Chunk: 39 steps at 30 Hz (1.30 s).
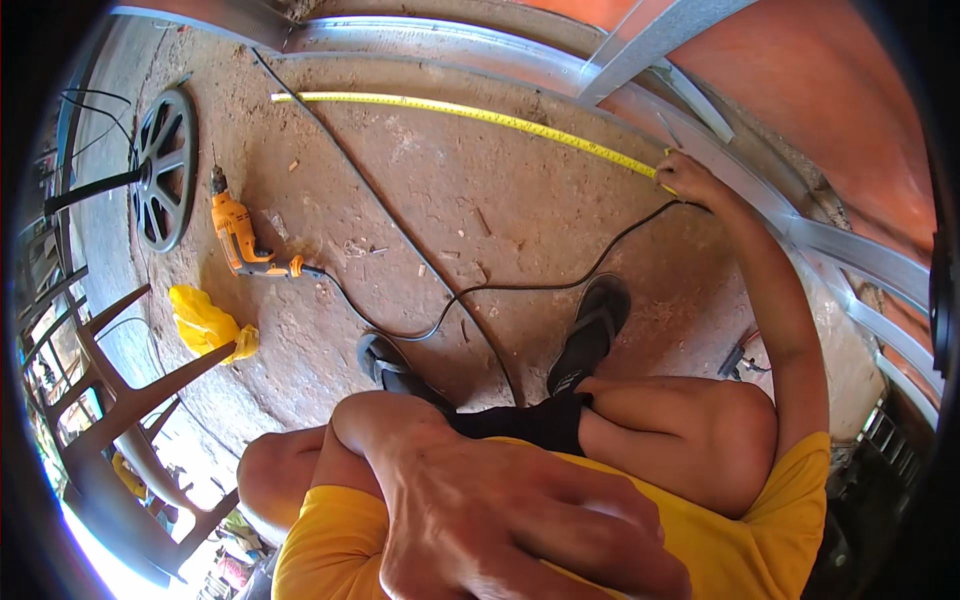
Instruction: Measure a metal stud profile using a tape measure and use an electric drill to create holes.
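My right hand (688,178) reaches out at the far right, fingers closed on one end of a yellow tape measure (480,118). Its blade stretches across the dirt floor to the far left, lying along a metal channel. Whether the tape's case is inside that hand is hidden. Close to the camera, large at the bottom middle, my left hand (520,510) is raised with fingers bent over; the fingertips are out of sight. An orange power drill (240,235) with a long bit rests on the ground at the left.
A black cable (520,288) winds from the drill past my feet, crossing another dark cable (375,195). Left of the drill stands a spoked wheel (165,170); below it lie a yellow plastic bag (205,322) and a brown chair (120,420). Metal framing (850,250) lines the right.
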### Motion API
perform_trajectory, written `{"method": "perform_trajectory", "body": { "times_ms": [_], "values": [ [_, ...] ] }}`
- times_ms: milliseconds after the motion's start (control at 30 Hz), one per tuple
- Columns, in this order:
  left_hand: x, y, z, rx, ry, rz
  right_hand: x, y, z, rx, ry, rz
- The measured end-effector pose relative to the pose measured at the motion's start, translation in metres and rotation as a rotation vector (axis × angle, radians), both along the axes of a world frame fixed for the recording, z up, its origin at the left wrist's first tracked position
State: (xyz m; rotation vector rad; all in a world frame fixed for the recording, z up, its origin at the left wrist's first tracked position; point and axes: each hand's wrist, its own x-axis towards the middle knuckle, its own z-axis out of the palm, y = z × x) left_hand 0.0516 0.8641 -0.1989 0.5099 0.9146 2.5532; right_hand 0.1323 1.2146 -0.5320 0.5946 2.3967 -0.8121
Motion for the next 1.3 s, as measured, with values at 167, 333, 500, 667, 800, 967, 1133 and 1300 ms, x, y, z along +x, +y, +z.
{"method": "perform_trajectory", "body": {
  "times_ms": [167, 333, 500, 667, 800, 967, 1133, 1300],
  "values": [
    [-0.033, -0.011, -0.021, 0.198, 0.531, -0.221, 0.018, -0.007, -0.005, -0.046, 0.022, -0.065],
    [-0.059, -0.027, -0.027, 0.177, 0.572, -0.308, 0.011, -0.013, -0.014, -0.099, 0.057, -0.05],
    [-0.089, -0.003, -0.082, -0.34, 0.817, -0.241, 0.013, -0.015, -0.006, -0.001, -0.043, -0.132],
    [-0.108, 0.026, -0.21, -0.669, -0.027, -0.288, -0.018, -0.028, 0.025, 0.085, 0.058, -0.084],
    [-0.12, 0.032, -0.324, -0.758, -0.384, -0.214, -0.031, -0.033, 0.019, 0.206, 0.107, -0.075],
    [-0.143, 0.081, -0.35, -0.762, -0.462, -0.049, -0.031, -0.038, 0.023, 0.219, 0.08, -0.062],
    [-0.172, 0.098, -0.355, -0.632, -0.62, 0.048, -0.05, -0.055, 0.033, 0.214, 0.181, -0.081],
    [-0.173, 0.11, -0.359, -0.622, -0.642, 0.041, -0.04, -0.039, 0.031, 0.232, 0.097, -0.097]
  ]
}}
